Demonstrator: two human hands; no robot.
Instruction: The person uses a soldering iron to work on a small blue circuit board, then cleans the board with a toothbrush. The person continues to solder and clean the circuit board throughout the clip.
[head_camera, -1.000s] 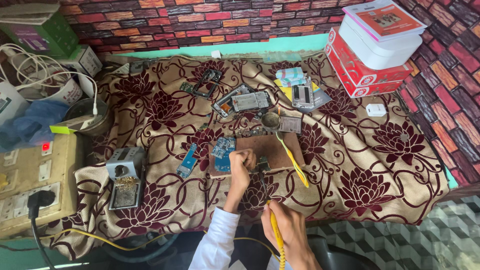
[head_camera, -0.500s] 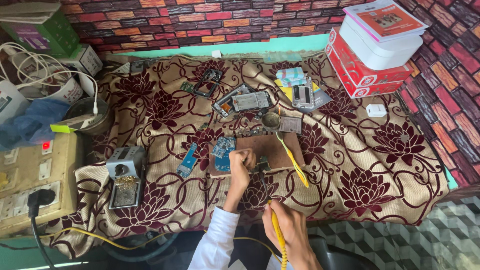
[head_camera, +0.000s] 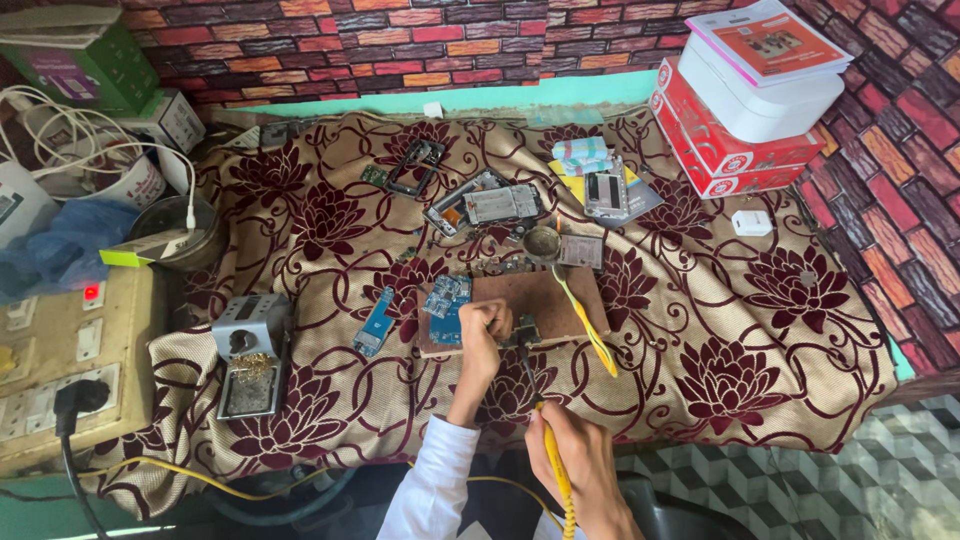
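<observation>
Your left fingers (head_camera: 492, 322) are curled shut, pinching down on something small on the brown board (head_camera: 545, 296). It is too tiny to name; it may be a small part or a tool. Your left hand (head_camera: 484, 340) rests on the near edge of that board.

Your right hand (head_camera: 580, 470) is lower, close to your body. Its fingers are wrapped tight around the yellow iron (head_camera: 553, 460). The iron is long and thin. It runs from your right hand up and a bit left, and its dark tip (head_camera: 522, 352) points at the spot just right of your left fingers. The tip is very near them, but you cannot tell if it touches the board.

So the left hand is on the work spot, and the right hand sits well back, reaching it only through the iron.

A blue chip board (head_camera: 447, 297) lies just left of your left hand. A yellow wire (head_camera: 585, 325) crosses the board on the right. All of it sits on the flowered desk (head_camera: 700, 300).
</observation>
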